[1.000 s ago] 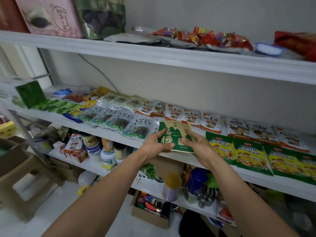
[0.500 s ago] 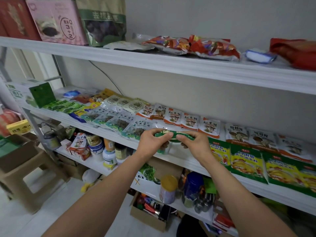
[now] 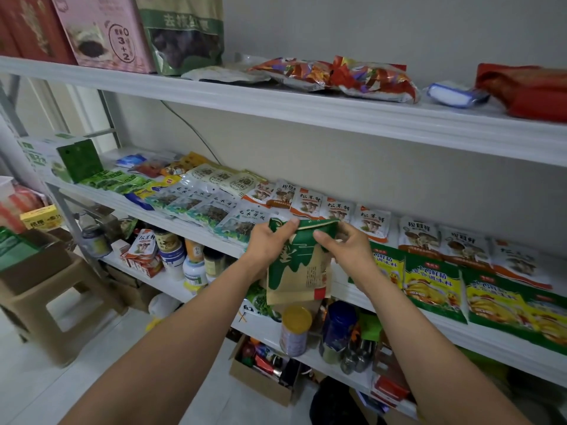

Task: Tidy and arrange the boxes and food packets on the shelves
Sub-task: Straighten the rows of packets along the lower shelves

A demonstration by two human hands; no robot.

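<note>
- Left hand point(image 3: 270, 245) and right hand point(image 3: 345, 246): each pinches a top corner of the green-and-tan paper food packet point(image 3: 299, 271), fingers curled over the folded mouth. Nothing supports the base.
- Packet position: hanging upright in the air, in front of the lip of the white middle shelf point(image 3: 383, 302), with its lower half below that lip. Judgement: a grip on the top fold alone may slip or tear the paper if the contents are heavy.
- Directly beneath stand a yellow-lidded cylindrical tin point(image 3: 296, 329) and a dark blue jar point(image 3: 339, 328). A dropped packet would likely strike them and could topple them towards the open cardboard box point(image 3: 264, 378) on the floor.
- The yellow-and-green seasoning sachets point(image 3: 429, 280) lie just beside the right hand and overhang the shelf lip. A wrist brushing them during placement could drag one off.
- The clear black-fungus pouches point(image 3: 242, 222) sit just beside the left hand and carry the same risk.
- The white mushroom sachets point(image 3: 337, 210) lie flat and overlapping in the back row. Pushing the packet in too far would disturb that line.
- The gap on the shelf behind the packet is hidden, so its fit cannot be confirmed.
</note>
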